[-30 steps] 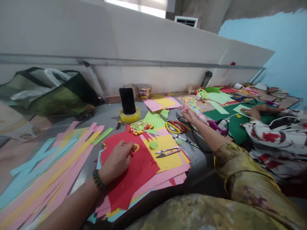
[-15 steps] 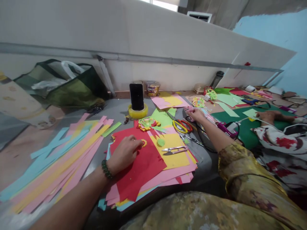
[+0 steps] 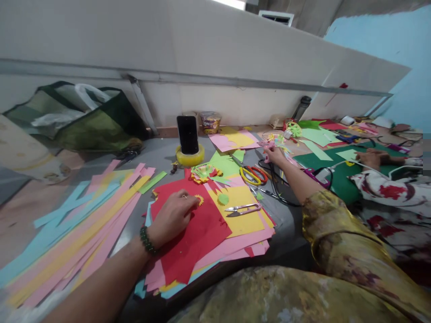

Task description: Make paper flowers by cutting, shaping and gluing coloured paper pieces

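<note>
My left hand (image 3: 175,215) rests on a red paper sheet (image 3: 202,244), fingers closed at the edge of a small yellow toothed paper piece (image 3: 201,200). My right hand (image 3: 276,156) reaches out to the right and grips a pink glue gun (image 3: 266,147) with a dark cord. Right of my left fingers, a green toothed paper disc (image 3: 222,199) and open thread snips (image 3: 244,209) lie on yellow paper (image 3: 245,228). A multicoloured paper flower (image 3: 205,172) sits at the top of the stack. Yellow-handled scissors (image 3: 249,176) and orange-handled scissors (image 3: 261,175) lie beyond.
Long coloured paper strips (image 3: 90,224) spread at left. A phone (image 3: 187,134) leans upright on a yellow tape roll (image 3: 190,155), near a snack cup (image 3: 210,122). A green bag (image 3: 101,116) stands at back left. A co-worker's hands (image 3: 372,159) are at the right over a green mat (image 3: 343,188).
My right hand has lifted the pink glue gun slightly, and more of it shows now. The view has shifted a little; my left hand stays at the yellow paper piece.
</note>
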The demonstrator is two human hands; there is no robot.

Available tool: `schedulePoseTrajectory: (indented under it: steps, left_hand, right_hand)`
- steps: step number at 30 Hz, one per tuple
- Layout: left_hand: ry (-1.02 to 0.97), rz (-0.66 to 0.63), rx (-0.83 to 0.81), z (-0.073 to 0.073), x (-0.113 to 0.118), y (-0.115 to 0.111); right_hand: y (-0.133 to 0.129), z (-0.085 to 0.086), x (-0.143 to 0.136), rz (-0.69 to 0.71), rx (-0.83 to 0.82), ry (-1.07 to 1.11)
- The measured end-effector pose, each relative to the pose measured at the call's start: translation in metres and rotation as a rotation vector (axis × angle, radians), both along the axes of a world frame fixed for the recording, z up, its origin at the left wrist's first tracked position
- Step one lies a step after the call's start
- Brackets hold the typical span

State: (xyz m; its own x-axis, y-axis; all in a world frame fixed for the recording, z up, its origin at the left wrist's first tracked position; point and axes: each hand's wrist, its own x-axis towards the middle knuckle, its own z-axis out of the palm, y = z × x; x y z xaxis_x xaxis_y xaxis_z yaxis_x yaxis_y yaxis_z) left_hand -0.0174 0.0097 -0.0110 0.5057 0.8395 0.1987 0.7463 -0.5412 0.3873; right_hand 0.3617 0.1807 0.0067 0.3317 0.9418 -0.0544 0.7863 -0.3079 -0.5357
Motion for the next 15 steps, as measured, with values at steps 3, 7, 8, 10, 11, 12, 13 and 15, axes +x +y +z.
schedulePoseTrajectory:
  steps: [3,7,8,10,11,12,13,15]
  left_hand:
    - [0.004,-0.003,0.011,-0.001,0.000,0.001]
    - [0.028,-0.008,0.013,0.000,-0.001,0.001]
    - [0.033,-0.010,0.013,0.001,-0.001,0.001]
    - [0.030,-0.012,0.015,0.001,-0.001,0.000]
    - [0.020,-0.010,0.019,0.001,-0.002,0.000]
    - [0.004,-0.003,0.024,0.001,-0.002,0.000]
    - [-0.017,0.010,0.025,0.002,-0.002,0.000]
    - [-0.084,0.060,0.018,0.003,-0.002,-0.003]
  right_hand:
    - [0.001,-0.002,-0.002,0.017,-0.006,0.033]
    - [-0.001,-0.004,-0.005,-0.006,0.029,0.079]
    - [-0.002,-0.003,-0.006,-0.014,0.049,0.094]
    - [-0.005,0.001,-0.007,-0.036,0.100,0.122]
    - [-0.007,0.005,-0.007,-0.049,0.134,0.135]
    - [-0.010,0.011,-0.006,-0.062,0.174,0.147]
    - [-0.015,0.017,-0.004,-0.073,0.220,0.158]
    - [-0.028,0.033,0.001,-0.084,0.324,0.184]
